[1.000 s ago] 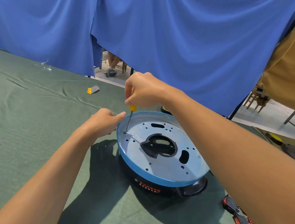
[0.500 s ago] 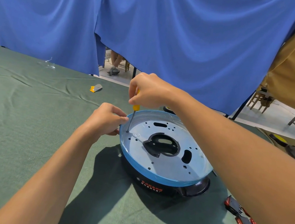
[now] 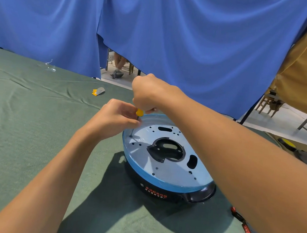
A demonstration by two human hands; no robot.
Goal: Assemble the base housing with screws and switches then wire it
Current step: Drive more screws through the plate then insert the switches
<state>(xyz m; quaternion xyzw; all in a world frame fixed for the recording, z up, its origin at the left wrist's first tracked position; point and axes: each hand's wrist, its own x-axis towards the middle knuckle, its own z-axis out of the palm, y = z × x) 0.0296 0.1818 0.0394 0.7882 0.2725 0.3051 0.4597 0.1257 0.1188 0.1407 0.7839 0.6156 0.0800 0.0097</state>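
The round black base housing sits on the green-clothed bench with its pale perforated metal plate facing up, so the screw holes are within reach. The right hand is curled tight round the top of a yellow-handled screwdriver, held nearly upright, I'd say to bear straight down on a screw at the plate's far-left edge. The left hand has its fingers bunched at the shaft, seemingly pinching it steady. The tip meets the plate just below those fingers, inside the rim.
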